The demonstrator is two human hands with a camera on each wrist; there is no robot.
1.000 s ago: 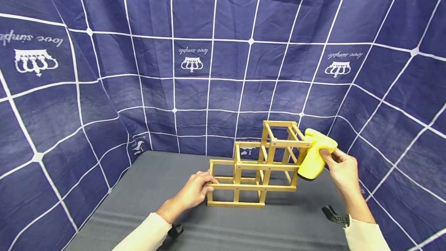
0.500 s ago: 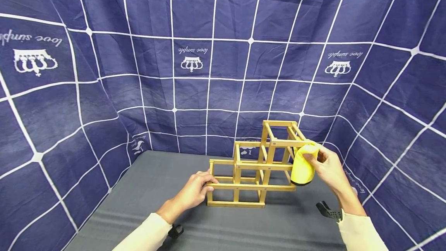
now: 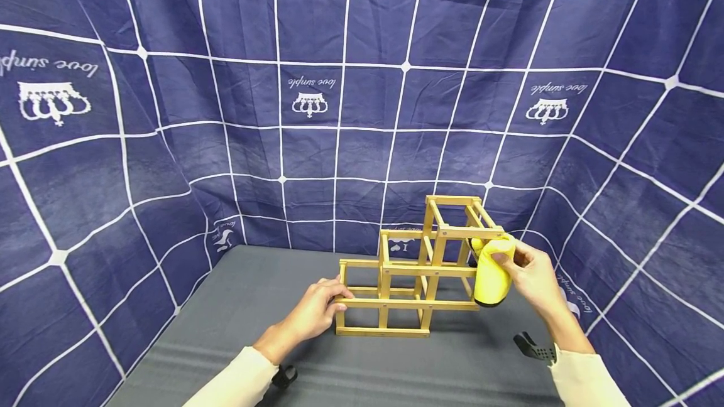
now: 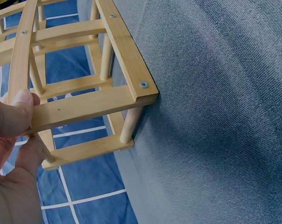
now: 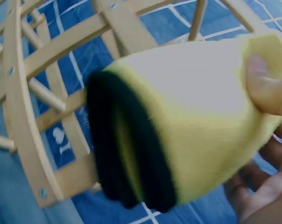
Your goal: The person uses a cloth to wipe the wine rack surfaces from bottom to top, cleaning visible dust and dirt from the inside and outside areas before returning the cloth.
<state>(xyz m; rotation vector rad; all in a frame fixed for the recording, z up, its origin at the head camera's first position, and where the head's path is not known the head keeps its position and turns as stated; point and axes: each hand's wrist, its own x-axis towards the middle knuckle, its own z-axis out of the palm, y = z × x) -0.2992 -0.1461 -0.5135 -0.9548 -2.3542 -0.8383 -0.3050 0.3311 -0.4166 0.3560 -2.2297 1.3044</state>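
Note:
A stepped wooden rack point(image 3: 435, 272) of slats and dowels stands on the grey surface. My left hand point(image 3: 313, 308) grips its left end, thumb and fingers round the corner where slats meet, as the left wrist view shows up close. At the rack's tall right end, my right hand point(image 3: 528, 272) pinches a folded yellow cloth point(image 3: 493, 272) with a dark edging. In the right wrist view the cloth point(image 5: 197, 112) hangs folded double from the thumb and fingers, beside the rack's slats. Part of the cloth shows behind the rack's right upright.
The grey cloth-covered surface point(image 3: 237, 319) extends around the rack. A blue curtain point(image 3: 317, 156) with white grid lines rises behind and on both sides. Black straps point(image 3: 534, 347) hang at the wrists.
My right hand has moved left and slightly down with the yellow cloth, bringing it against the rack's right end. My left hand keeps its grip in the same place.

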